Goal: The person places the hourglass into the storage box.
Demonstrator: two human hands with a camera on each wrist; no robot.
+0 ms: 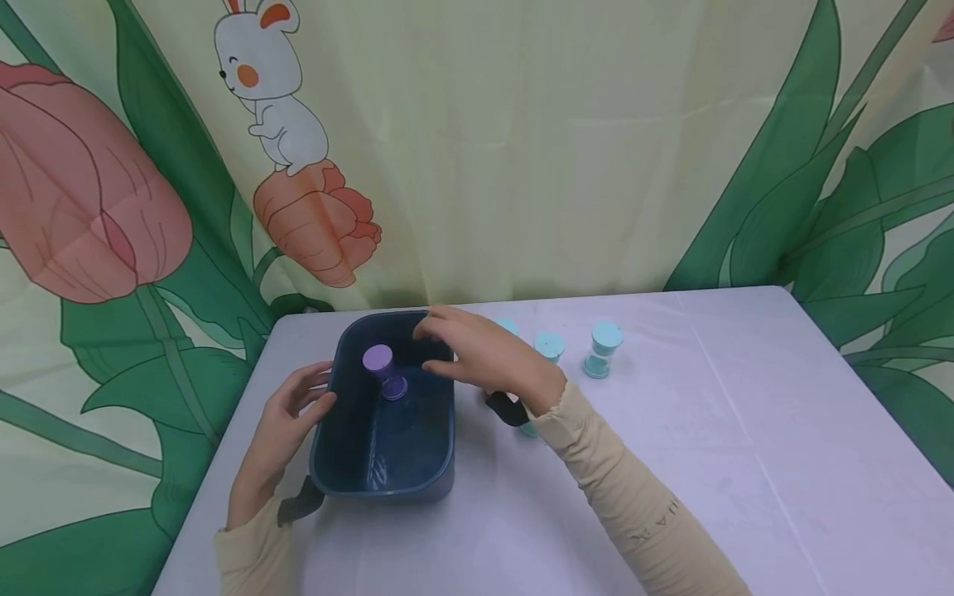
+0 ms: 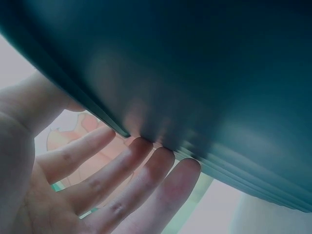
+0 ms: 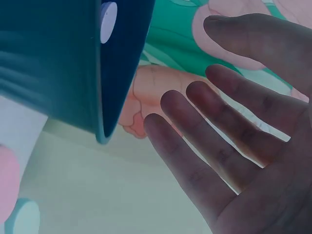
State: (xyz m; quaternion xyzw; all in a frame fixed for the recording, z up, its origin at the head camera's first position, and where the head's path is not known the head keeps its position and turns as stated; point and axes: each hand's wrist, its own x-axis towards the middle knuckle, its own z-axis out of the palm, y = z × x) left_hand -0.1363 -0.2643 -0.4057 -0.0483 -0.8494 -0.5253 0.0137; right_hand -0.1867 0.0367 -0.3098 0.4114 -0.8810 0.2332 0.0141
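Observation:
A dark blue plastic bin [image 1: 380,494] stands on the table, and a purple sand timer [image 1: 378,358] is inside it near the far left. My left hand [image 1: 279,430] is at the bin's left side, its extended fingertips right at the bin's wall in the left wrist view. My right hand [image 1: 488,352] reaches over the bin's right rim with fingers spread and nothing between them. In the right wrist view, its fingers [image 3: 170,141] stand apart from the bin, and the purple timer's end shows inside.
Right of the bin stand several teal sand timers, including one [image 1: 602,349] farthest right and another [image 1: 549,346] partly behind my right arm. A pink rounded thing [image 3: 7,183] shows beside a teal one in the right wrist view. A printed curtain [image 1: 522,165] hangs behind the table [image 1: 708,463].

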